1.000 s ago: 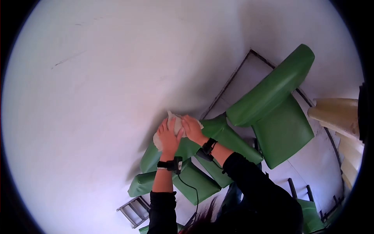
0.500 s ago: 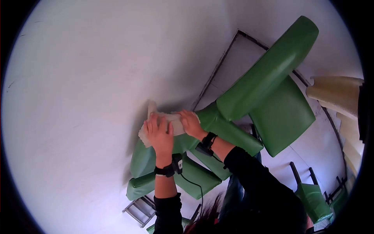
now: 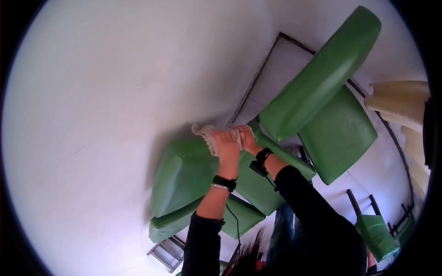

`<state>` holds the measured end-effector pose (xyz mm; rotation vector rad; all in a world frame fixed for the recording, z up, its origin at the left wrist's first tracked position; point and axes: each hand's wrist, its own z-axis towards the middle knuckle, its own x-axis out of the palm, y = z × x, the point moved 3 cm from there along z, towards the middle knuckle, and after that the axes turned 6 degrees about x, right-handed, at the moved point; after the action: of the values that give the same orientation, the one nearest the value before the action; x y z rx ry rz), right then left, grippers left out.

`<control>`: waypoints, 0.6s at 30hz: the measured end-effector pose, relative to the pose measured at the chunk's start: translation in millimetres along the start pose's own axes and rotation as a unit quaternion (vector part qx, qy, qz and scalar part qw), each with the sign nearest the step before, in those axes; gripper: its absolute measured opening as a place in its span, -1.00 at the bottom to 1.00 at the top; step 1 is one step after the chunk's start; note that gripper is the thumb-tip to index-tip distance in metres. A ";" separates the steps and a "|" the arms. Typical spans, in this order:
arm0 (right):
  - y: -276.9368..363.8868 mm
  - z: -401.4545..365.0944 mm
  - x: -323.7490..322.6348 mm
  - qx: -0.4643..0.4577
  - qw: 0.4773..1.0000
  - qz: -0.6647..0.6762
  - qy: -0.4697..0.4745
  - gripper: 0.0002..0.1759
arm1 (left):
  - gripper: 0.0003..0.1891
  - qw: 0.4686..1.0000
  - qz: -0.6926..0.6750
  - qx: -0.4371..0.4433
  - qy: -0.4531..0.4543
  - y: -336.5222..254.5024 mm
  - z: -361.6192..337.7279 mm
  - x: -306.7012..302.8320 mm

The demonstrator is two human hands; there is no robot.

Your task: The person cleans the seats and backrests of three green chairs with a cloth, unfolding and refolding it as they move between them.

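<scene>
A beige cloth [image 3: 206, 133] lies bunched over the top of a green padded chair back [image 3: 182, 172], close to the wall. My left hand [image 3: 226, 145] presses on the cloth, its fingers bent over it and partly blurred. Just to the right, my right hand [image 3: 247, 139] holds the cloth's other end, fingers curled at the upper edge of the chair. Both wrists wear black straps with small devices and a cable.
Another green chair [image 3: 338, 133] stands at the right, its long backrest [image 3: 322, 73] angled upward. A white wall [image 3: 92, 115] fills the left. Beige curtains [image 3: 398, 99] hang at far right. A small green stool [image 3: 375, 234] and a metal frame [image 3: 166, 253] are lower down.
Both hands and the cloth have moved right along the chair's top edge. The cloth is more bunched, and more of the left part of the chair back shows.
</scene>
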<state>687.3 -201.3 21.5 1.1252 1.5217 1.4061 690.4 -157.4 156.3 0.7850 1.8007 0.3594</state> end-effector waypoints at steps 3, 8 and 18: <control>-34.0 -3.7 1.8 -0.008 0.998 -0.028 -0.060 -0.64 | -0.66 0.999 -0.021 0.036 -0.025 -29.8 3.2 13.0; -21.8 -6.9 17.3 -0.108 0.977 -0.160 0.091 -0.53 | -0.67 0.996 -0.072 0.005 -0.045 -17.3 -6.2 -5.0; 27.2 13.6 -15.2 0.008 0.992 -0.019 0.126 -0.56 | -0.71 0.996 -0.057 -0.061 -0.011 -3.6 6.8 -23.4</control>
<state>707.8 -211.2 46.7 0.9489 1.7233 1.5593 700.0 -176.4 168.6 0.5967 1.7763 0.3799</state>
